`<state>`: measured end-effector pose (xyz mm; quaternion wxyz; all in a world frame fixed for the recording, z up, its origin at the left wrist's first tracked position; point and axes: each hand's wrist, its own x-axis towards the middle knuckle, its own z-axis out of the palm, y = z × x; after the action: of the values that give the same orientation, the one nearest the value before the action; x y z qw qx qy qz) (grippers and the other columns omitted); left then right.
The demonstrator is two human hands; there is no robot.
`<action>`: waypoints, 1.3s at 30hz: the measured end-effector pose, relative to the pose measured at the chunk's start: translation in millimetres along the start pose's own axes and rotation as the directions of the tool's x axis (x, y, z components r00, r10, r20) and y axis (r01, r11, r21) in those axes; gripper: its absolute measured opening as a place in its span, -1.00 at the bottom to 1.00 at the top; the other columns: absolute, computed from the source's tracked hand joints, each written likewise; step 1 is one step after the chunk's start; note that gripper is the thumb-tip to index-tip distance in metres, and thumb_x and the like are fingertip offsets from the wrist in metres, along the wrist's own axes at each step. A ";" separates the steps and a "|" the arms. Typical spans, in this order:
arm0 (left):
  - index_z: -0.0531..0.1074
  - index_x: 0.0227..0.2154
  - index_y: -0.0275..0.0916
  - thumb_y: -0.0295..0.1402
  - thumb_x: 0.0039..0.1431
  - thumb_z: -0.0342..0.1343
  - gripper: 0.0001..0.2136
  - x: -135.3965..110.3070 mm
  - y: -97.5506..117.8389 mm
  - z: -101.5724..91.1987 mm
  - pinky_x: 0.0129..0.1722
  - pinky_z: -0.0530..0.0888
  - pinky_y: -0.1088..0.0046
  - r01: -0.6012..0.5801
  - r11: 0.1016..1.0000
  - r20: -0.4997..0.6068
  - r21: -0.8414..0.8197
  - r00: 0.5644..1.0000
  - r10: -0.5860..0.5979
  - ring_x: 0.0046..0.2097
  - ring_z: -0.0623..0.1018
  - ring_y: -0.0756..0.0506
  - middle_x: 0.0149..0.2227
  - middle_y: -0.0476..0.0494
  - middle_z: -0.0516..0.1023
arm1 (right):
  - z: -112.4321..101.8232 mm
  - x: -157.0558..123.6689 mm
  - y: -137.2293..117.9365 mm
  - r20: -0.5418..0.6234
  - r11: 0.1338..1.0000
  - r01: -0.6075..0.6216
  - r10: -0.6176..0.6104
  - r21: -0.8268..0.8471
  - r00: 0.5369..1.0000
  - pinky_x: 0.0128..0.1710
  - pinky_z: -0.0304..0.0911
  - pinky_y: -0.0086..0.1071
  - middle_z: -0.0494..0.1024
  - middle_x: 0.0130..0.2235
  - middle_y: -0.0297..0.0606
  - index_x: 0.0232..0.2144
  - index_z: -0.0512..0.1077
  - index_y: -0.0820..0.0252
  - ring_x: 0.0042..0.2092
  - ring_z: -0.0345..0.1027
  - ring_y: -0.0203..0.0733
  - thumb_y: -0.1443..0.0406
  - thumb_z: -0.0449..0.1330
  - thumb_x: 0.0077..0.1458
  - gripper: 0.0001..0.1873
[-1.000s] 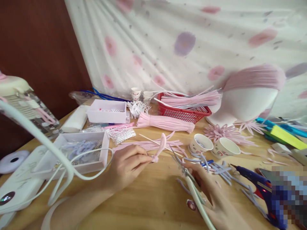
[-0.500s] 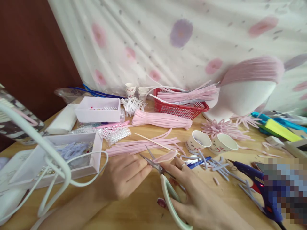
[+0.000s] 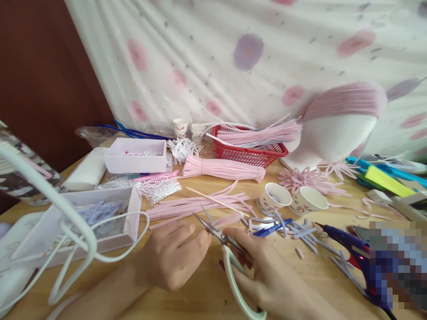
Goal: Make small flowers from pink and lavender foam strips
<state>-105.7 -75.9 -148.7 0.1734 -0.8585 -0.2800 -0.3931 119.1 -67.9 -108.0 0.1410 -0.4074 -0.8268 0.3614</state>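
My right hand (image 3: 263, 266) is closed round a pair of scissors (image 3: 230, 266) with pale green handles, the blades parted and pointing up and left. Close beside the blades, my left hand (image 3: 175, 251) is pinched shut, its fingertips at one end of a short pink pipe cleaner (image 3: 228, 219). That piece is smeared by motion and reaches right, past the blades. The left fingertips are partly hidden. Just beyond both hands lie loose pink pipe cleaners (image 3: 196, 205) with a thin wooden stick (image 3: 213, 199) across them.
Paper cups (image 3: 274, 200), cut bluish pieces (image 3: 305, 233), a blue pen (image 3: 271, 228) and a glue gun (image 3: 350, 249) lie to the right. White trays (image 3: 133, 218) and a looped white cable (image 3: 88, 240) stand left. Behind are a red basket (image 3: 250, 153) and a white head form (image 3: 336, 138).
The far end of the pink pipe cleaner has moved slightly left and is blurred now. My right fingers have drawn back from it. The scissors stay in my right hand.
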 end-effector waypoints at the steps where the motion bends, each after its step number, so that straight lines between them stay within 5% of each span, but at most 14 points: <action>1: 0.50 -0.23 -0.39 -0.58 0.21 0.06 -0.86 0.0 -0.6 0.5 -0.52 0.40 0.36 -0.023 1.000 -0.007 0.017 1.000 0.024 -0.42 0.51 -0.08 -0.36 -0.15 0.62 | 0.9 0.7 1.1 0.000 1.000 -0.003 0.003 -0.003 1.000 -0.51 0.09 -0.48 0.38 -0.49 -0.40 -0.25 0.39 0.18 -0.50 0.17 -0.33 0.37 0.14 0.07 -0.86; 9: 0.51 -0.21 -0.40 -0.58 0.23 0.06 -0.85 3.6 -6.4 -0.8 -0.41 0.52 0.39 -0.095 0.986 -0.061 0.134 0.993 0.104 -0.33 0.59 -0.08 -0.33 -0.12 0.65 | 2.1 6.6 13.3 -0.061 0.999 -0.014 0.011 -0.048 0.998 -0.50 0.10 -0.51 0.40 -0.50 -0.38 -0.29 0.41 0.20 -0.51 0.18 -0.35 0.34 0.08 0.13 -0.87; 15: 0.49 -0.18 -0.27 -0.60 0.15 0.17 -0.80 9.7 -4.0 -4.4 -0.13 0.57 0.47 0.156 0.982 -0.163 -0.107 0.971 -0.173 -0.16 0.64 -0.05 -0.18 -0.14 0.67 | -13.6 2.1 24.5 -0.149 0.961 -0.057 0.017 -0.271 0.989 -0.56 -0.01 -0.48 0.40 -0.58 -0.39 -0.25 0.46 0.19 -0.58 0.17 -0.35 0.26 0.10 0.13 -0.81; 19: 0.45 -0.33 -0.22 -0.59 0.15 0.14 -0.87 12.3 1.0 -1.4 -0.18 0.60 0.49 0.404 0.838 -0.166 -0.366 0.858 -0.486 -0.24 0.66 -0.03 -0.30 -0.07 0.67 | -11.8 0.2 19.9 -0.056 0.911 -0.020 -0.003 -0.412 0.998 -0.55 -0.05 -0.46 0.47 -0.56 -0.35 -0.29 0.48 0.15 -0.56 0.26 -0.31 0.29 0.11 0.05 -0.82; 24: 0.38 -0.23 -0.19 -0.41 0.16 0.19 -0.86 17.8 9.8 -4.0 -0.25 0.61 0.45 0.728 0.374 0.085 -0.575 0.508 -0.857 -0.28 0.67 -0.08 -0.32 -0.09 0.67 | -6.6 1.4 6.9 0.035 0.839 0.097 -0.093 -0.535 0.995 -0.56 -0.13 -0.40 0.54 -0.49 -0.26 -0.23 0.47 0.17 -0.53 0.32 -0.23 0.30 0.08 0.04 -0.75; 27: 0.35 -0.22 -0.20 -0.31 0.09 0.25 -0.76 29.3 13.2 -7.1 -0.24 0.60 0.42 0.756 0.214 0.176 -0.619 0.399 -0.900 -0.27 0.67 -0.11 -0.33 -0.10 0.67 | -5.8 -0.8 6.7 0.080 0.810 0.171 -0.152 -0.561 0.985 -0.56 -0.16 -0.38 0.54 -0.49 -0.26 -0.27 0.44 0.19 -0.54 0.31 -0.23 0.31 0.07 0.02 -0.78; 31: 0.34 -0.30 -0.23 -0.30 -0.01 0.31 -0.72 55.1 14.9 -3.8 -0.27 0.56 0.47 0.733 0.089 0.264 -0.675 0.352 -0.898 -0.32 0.65 -0.07 -0.40 -0.05 0.66 | -1.3 -5.8 13.8 0.126 0.788 0.225 -0.186 -0.573 0.974 -0.55 -0.11 -0.37 0.57 -0.46 -0.21 -0.29 0.42 0.21 -0.52 0.35 -0.19 0.28 0.08 0.00 -0.79; 39: 0.52 -0.37 -0.33 -0.34 -0.09 0.34 -0.78 121.2 22.7 31.9 -0.26 0.58 0.39 0.755 -0.074 0.520 -0.651 0.373 -0.769 -0.35 0.66 -0.11 -0.43 -0.14 0.68 | 4.6 -8.6 26.5 0.123 0.759 0.265 -0.240 -0.596 0.963 -0.56 -0.07 -0.35 0.58 -0.47 -0.19 -0.30 0.46 0.20 -0.54 0.35 -0.15 0.17 0.08 0.02 -0.73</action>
<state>-8.4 -35.4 -77.0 -0.5061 -0.5065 -0.4840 -0.5030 137.2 -66.0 -129.7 0.0341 -0.3089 -0.9484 0.0629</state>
